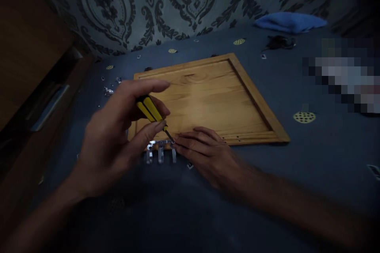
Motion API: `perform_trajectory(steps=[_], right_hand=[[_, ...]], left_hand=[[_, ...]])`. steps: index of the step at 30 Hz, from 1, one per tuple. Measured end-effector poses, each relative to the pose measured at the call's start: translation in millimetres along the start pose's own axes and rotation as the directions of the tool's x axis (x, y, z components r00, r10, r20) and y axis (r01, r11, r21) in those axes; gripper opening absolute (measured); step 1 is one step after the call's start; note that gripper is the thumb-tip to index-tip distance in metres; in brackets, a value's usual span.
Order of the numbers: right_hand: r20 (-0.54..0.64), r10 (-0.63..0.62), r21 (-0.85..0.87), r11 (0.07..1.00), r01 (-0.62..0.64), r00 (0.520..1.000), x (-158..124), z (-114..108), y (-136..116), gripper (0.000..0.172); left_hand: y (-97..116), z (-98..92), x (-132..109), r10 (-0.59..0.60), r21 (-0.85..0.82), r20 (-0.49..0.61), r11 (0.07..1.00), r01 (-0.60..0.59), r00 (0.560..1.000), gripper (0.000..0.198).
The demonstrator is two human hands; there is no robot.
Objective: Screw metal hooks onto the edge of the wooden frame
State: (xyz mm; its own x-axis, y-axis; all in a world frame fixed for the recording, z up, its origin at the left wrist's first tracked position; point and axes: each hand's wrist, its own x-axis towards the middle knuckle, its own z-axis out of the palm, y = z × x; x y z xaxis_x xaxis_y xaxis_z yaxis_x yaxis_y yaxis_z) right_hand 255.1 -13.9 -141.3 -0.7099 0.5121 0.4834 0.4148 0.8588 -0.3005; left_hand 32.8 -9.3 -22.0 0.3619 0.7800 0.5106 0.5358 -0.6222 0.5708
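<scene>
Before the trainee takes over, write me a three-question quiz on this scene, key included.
1. Which hand holds the screwdriver?
2. True or false: the blue cloth lies on the wooden panel.
3. How many metal pieces show jutting from the panel's near edge?
A) one
B) three
C) six

Key
1. The left hand.
2. False; it lies apart from the panel, beyond it to the right, close to the patterned wall.
3. B.
</scene>
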Motion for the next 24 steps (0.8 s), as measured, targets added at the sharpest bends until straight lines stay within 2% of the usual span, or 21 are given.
perform_trajectory(steps=[7,14,16,20,24], right_hand=[[-0.011,0.006,-0.013,1.0,-0.006,1.0,0.9,-2.0,-2.0,0.044],[0.006,0.002,0.0,1.0,-0.002,1.0,-0.6,-1.6,-1.3,0.048],[-0.003,-0.004,0.0,1.0,0.004,1.0,-1.1,0.1,-0.7,0.047],[-0.02,0.002,-0.013,1.0,-0.003,1.0,-1.4,2.4,0.0,0.046],[0.001,0.012,-0.004,1.0,-0.012,1.0,-2.3,3.0,0.0,0.048]], left_hand=[[-4.6,5.4,-1.6,0.037,-0.078,0.063,0.996,-0.032,0.997,0.049],[-6.6,5.1,-3.9,0.029,-0.015,0.105,1.0,-0.027,0.994,0.046],[-7.7,5.9,-3.6,0.033,-0.009,0.103,0.999,-0.032,0.994,0.043],[-9.2,8.1,-3.7,0.112,0.07,0.038,0.991,-0.114,0.993,0.037],[-6.9,8.3,-4.9,0.074,0.017,0.05,0.997,-0.075,0.996,0.044]])
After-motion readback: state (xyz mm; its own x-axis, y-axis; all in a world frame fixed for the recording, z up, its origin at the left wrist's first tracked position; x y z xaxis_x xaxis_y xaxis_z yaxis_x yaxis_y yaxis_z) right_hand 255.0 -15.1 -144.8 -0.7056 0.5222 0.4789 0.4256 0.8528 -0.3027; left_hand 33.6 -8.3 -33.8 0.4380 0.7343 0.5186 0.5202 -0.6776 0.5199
